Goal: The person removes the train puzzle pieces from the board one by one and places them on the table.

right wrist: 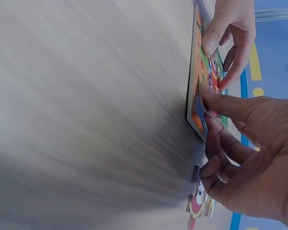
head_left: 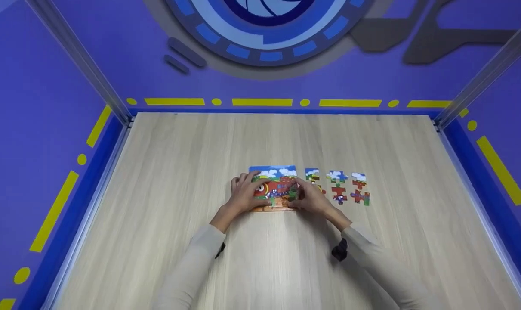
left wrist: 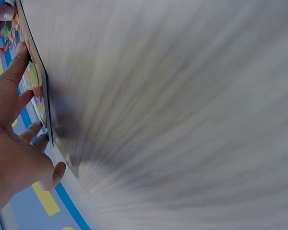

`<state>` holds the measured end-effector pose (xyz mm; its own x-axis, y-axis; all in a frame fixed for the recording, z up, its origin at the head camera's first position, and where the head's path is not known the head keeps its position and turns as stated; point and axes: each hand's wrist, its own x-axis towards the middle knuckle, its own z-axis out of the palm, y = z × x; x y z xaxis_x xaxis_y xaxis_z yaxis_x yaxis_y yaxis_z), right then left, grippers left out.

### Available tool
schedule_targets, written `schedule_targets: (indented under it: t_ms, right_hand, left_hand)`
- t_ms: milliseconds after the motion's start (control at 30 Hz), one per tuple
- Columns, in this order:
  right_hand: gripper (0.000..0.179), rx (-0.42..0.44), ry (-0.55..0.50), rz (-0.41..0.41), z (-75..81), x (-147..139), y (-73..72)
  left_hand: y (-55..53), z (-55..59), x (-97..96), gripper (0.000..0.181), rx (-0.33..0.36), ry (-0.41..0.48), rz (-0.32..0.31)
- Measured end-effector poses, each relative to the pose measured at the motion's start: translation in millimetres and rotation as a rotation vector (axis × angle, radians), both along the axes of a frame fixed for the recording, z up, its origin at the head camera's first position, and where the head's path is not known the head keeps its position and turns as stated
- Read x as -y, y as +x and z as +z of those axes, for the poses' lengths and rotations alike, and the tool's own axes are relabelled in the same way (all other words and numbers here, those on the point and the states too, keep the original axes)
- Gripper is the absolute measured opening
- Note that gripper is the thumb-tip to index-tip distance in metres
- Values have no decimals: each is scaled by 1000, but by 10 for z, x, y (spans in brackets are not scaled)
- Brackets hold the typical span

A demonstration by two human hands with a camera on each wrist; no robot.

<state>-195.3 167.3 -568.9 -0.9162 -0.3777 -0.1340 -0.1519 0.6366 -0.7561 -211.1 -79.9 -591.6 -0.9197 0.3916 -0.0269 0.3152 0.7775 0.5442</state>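
Note:
A colourful picture puzzle in a flat tray (head_left: pixel 272 172) lies on the table, showing a red shape with an eye under a blue, cloudy sky. My left hand (head_left: pixel 242 196) rests on its left side, with fingers spread and thumb on the lower part. Over the right side, my right hand (head_left: pixel 314 199) pinches a puzzle piece (right wrist: pixel 200 106) between thumb and fingers. In the right wrist view that piece is tilted on edge at the tray's near right corner; its picture is mostly hidden by the fingers.
Several loose puzzle pieces lie right of the tray, among them a cloud piece (head_left: pixel 337 175), a red piece (head_left: pixel 339 193) and a red-green piece (head_left: pixel 361 197). One is partly behind my right hand. Blue panels (head_left: pixel 260 86) with yellow marks enclose the wooden table (head_left: pixel 191 150).

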Motion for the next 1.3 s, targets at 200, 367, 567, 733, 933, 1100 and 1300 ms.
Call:
schedule_targets:
  t_ms: [200, 367, 567, 733, 933, 1100, 1300]
  right_hand:
    - [36, 16, -47, 8, 31, -66, -3]
    - [27, 20, -72, -33, 35, -126, 3]
    - [30, 43, -105, -102, 64, -191, 18]
    - [28, 34, -99, -131, 107, -261, 56]
    - [28, 45, -109, -143, 139, -405, 101]
    - [28, 42, -118, -139, 137, -572, 138]
    - [29, 9, -141, -141, 175, -823, 194]
  left_hand:
    - [-13, -8, 5, 70, 7, -8, -1]
    - [-18, -12, -1, 71, 5, -5, -6]
    - [-27, -11, -5, 71, 0, -5, -12]
    - [-15, -25, 4, 70, -7, 3, -15]
    - [-1, -40, 9, 70, -13, 17, -3]
    - [-8, -31, 21, 72, 16, 12, 0]
    - [-15, -33, 22, 72, 1, 22, -9]
